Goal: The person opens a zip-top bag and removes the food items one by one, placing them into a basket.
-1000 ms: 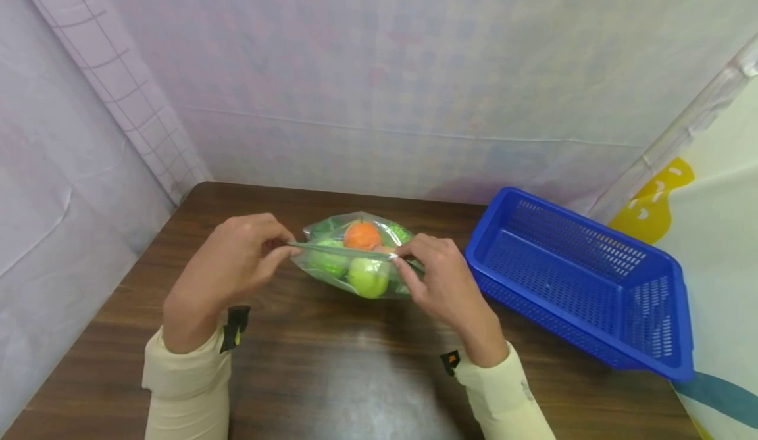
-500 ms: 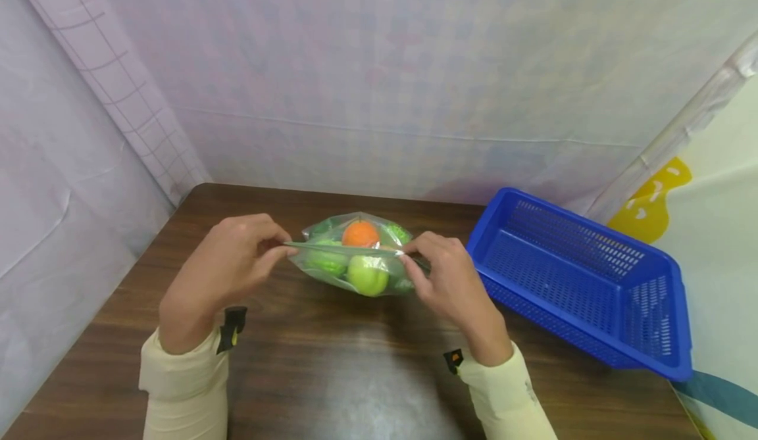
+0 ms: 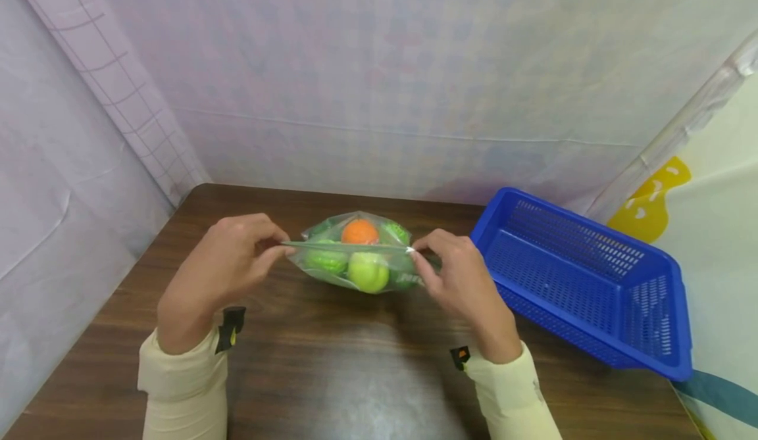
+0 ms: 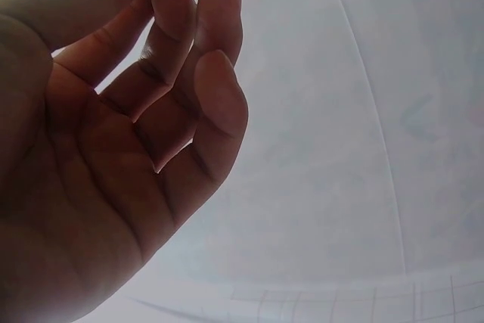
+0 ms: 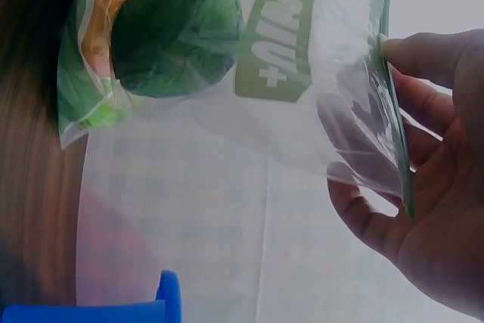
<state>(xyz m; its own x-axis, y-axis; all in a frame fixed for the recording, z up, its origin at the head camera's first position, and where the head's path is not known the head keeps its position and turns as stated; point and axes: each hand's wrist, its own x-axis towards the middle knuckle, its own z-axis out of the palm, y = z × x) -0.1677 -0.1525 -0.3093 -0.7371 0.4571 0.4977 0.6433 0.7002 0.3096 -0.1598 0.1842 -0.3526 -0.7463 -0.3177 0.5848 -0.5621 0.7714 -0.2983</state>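
Note:
A clear zip bag (image 3: 337,248) with a green seal strip rests mid-table. Through its film show an orange (image 3: 360,231), a pale green apple-like fruit (image 3: 368,274) and other green produce. My left hand (image 3: 227,266) pinches the strip's left end between thumb and finger. At the strip's right part, my right hand (image 3: 458,275) pinches it beside a small white slider (image 3: 410,250). The right wrist view shows a dark green round vegetable (image 5: 178,34) inside the bag, beside a printed label (image 5: 276,39). In the left wrist view the left fingertips are partly cut off.
A blue perforated plastic basket (image 3: 568,289) stands at the right of the brown wooden table (image 3: 331,374), close to my right hand. Pale fabric walls (image 3: 379,85) close off the back and both sides.
My right hand has slid rightward along the seal strip, and the white slider has moved right with it. The left hand keeps its pinch almost in place.

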